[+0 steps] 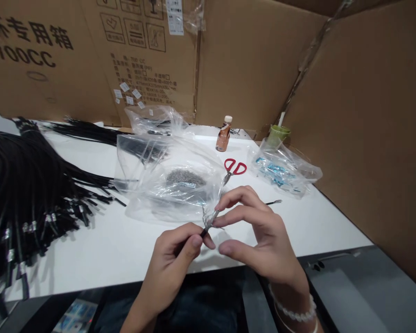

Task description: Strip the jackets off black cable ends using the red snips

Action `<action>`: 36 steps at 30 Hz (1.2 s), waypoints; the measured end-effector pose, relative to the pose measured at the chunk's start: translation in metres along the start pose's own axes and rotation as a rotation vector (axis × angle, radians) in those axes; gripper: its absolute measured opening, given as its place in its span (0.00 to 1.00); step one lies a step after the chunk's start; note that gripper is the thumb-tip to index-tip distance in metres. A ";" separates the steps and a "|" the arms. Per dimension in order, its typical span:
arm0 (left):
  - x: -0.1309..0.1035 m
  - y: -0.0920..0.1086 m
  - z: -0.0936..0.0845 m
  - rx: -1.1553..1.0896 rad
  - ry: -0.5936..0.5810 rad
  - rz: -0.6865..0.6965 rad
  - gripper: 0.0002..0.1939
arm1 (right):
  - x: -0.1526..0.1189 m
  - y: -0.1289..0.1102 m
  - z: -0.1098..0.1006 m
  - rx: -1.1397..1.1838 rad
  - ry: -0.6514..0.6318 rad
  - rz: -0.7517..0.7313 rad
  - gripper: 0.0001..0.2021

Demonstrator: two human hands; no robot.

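Observation:
Between its thumb and fingers my left hand (176,259) pinches a black cable (204,232) close to its stripped end. Frayed silvery strands (208,216) spread out from that end. My right hand (260,231) is just beside it, thumb held apart, with the index and middle fingertips at the strands; the fingers are spread rather than closed. Behind both hands lies a clear plastic bag (149,203) with a heap of small grey metal pieces (185,176) inside. Red-handled scissors (230,172) rest on the table past my right fingers, their blades partly hidden by the bag.
Large bundles of black cables (31,185) cover the left of the white table (100,259). A drink bottle (223,134), a green cup (279,134) and a bag with blue pieces (280,173) stand or lie toward the back right. Cardboard walls (249,60) enclose the back and right.

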State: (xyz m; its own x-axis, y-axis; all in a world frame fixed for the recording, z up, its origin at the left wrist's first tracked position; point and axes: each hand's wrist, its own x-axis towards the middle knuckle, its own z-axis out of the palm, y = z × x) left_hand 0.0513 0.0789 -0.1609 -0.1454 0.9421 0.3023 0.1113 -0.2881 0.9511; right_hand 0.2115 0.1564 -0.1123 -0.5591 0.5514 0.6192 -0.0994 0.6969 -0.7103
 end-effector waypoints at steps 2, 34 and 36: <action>0.000 0.000 0.002 -0.017 0.028 0.009 0.21 | 0.000 -0.002 0.011 -0.046 0.104 0.009 0.07; -0.002 -0.002 0.004 -0.119 -0.003 -0.052 0.20 | -0.007 -0.007 0.029 -0.340 0.304 -0.166 0.05; -0.003 -0.002 0.004 -0.124 -0.002 -0.055 0.19 | -0.007 -0.009 0.029 -0.395 0.310 -0.180 0.07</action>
State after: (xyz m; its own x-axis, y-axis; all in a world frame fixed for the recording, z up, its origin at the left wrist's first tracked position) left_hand 0.0554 0.0775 -0.1635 -0.1458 0.9573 0.2495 -0.0189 -0.2549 0.9668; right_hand 0.1922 0.1327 -0.1204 -0.2861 0.4755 0.8319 0.1794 0.8794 -0.4410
